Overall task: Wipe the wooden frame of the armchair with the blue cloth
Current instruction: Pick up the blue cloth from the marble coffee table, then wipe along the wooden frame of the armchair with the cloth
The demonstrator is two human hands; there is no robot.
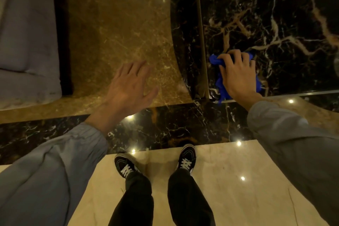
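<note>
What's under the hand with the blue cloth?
The right hand covers a bunched blue cloth. Below that is a dark marble surface with pale veins. The cloth's middle and the marble beneath it are hidden.

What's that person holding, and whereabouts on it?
The right hand grips the bunched middle of a blue cloth; its ends hang free. The left hand holds nothing.

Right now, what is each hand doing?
Left hand: open, fingers spread, holding nothing.
Right hand: closed on the blue cloth.

A polished marble floor (pixel 229 180) (dark, tan and cream bands) carries two black sneakers (pixel 126 168).
</note>
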